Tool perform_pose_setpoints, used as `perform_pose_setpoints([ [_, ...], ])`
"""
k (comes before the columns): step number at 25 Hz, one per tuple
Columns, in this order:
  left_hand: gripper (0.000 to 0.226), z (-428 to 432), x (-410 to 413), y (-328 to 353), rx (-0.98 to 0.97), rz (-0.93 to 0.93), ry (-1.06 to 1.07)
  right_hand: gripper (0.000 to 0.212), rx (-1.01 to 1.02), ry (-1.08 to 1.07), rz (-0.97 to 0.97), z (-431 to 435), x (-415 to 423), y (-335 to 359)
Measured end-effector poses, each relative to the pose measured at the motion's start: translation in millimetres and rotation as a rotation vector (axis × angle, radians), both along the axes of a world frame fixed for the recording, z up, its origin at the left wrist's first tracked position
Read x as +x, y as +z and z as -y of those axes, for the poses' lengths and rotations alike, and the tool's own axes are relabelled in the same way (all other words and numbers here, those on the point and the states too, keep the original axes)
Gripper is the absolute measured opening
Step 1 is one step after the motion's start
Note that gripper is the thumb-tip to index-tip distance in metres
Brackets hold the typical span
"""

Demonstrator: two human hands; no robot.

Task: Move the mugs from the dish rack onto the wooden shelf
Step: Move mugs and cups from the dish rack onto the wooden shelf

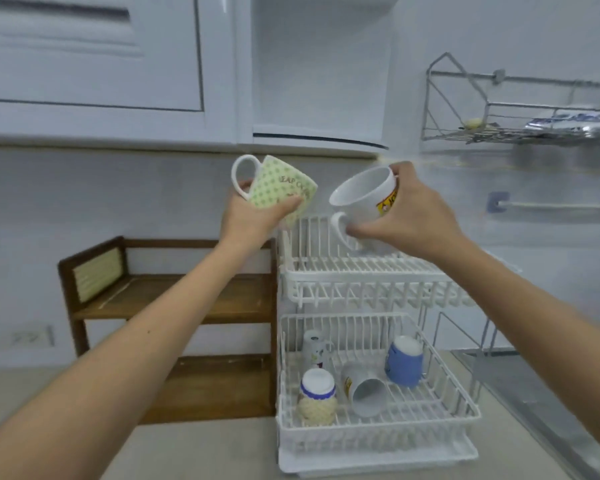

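Two mugs held aloft above the upper tier of the white dish rack [361, 271]. Your left hand [253, 220] is wrapped around the body of the green-patterned mug [281, 188], fingers across its lower wall, its handle pointing to 10 o'clock and its base turned toward you. Your right hand [406, 209] is closed on the white mug with the yellow print [364, 199], which is tipped so its mouth faces 9 o'clock and its handle hangs at 6 o'clock; whether your thumb touches or hooks that handle cannot be told.

Both mugs look glazed ceramic: judge them rigid, moderately heavy, slick if wet, and liable to chip on contact. They sit just apart, so keep them from knocking. A full wrap around the body, as now, or fingers through the handle, gives the surest hold.

Both forearms are extended up and forward, wrists raised, the hands near each other at the frame's centre.

The wooden shelf [174, 299] stands at 8 o'clock from your hands, just beside the rack, on the desk [187, 452]; both its boards look bare.

Four more mugs remain in the lower tier: a blue one [404, 362], a white one lying on its side [364, 393], a blue-banded cream one [317, 396] inverted, and a small white one [314, 348] behind.
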State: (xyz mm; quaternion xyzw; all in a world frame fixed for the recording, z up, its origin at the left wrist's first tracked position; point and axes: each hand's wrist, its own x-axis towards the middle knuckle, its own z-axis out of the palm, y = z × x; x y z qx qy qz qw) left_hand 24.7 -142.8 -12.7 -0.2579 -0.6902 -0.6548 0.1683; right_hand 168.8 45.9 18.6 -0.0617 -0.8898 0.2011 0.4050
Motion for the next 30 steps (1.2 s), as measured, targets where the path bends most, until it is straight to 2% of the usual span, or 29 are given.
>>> perform_pose_setpoints([
  [3, 0.075, 49.8, 4.5, -13.9, 0.266, 0.166, -0.057, 0.075, -0.247, 0.198, -0.020, 52.1, -5.0, -6.9],
  [7, 0.070, 107.2, -8.8, -39.5, 0.411, 0.328, 0.013, 0.075, -0.494, 0.444, 0.078, 107.7, -43.2, -22.5],
  [9, 0.061, 133.2, -25.3, -54.4, 0.451, 0.374, 0.043, 0.077, -0.549, 0.512, 0.115, 134.6, -77.4, -33.9],
  [11, 0.039, 154.3, -44.2, -69.3, 0.484, 0.414, 0.071, 0.076, -0.581, 0.509, 0.146, 159.5, -114.3, -47.8],
  [13, 0.028, 172.0, -66.9, -85.5, 0.438, 0.466, 0.170, 0.078, -0.638, 0.458, 0.184, 182.5, -151.8, -65.9],
  [16, 0.041, 188.7, -103.5, -108.0, 0.316, 0.542, 0.326, 0.086, -0.708, 0.335, 0.222, 207.1, -200.1, -95.0],
  [18, 0.046, 194.8, -128.0, -119.3, 0.245, 0.577, 0.426, 0.082, -0.702, 0.268, 0.246, 217.3, -230.1, -113.0],
  [22, 0.044, 202.7, -164.1, -134.3, 0.093, 0.567, 0.535, 0.082, -0.739, 0.209, 0.277, 228.0, -280.7, -140.8],
  [26, 0.050, 206.4, -193.8, -150.7, -0.063, 0.504, 0.569, 0.089, -0.771, 0.168, 0.259, 236.1, -312.5, -160.7],
  [30, 0.039, 203.0, -207.2, -153.0, -0.139, 0.429, 0.512, 0.094, -0.733, 0.211, 0.233, 233.4, -324.7, -170.2],
])
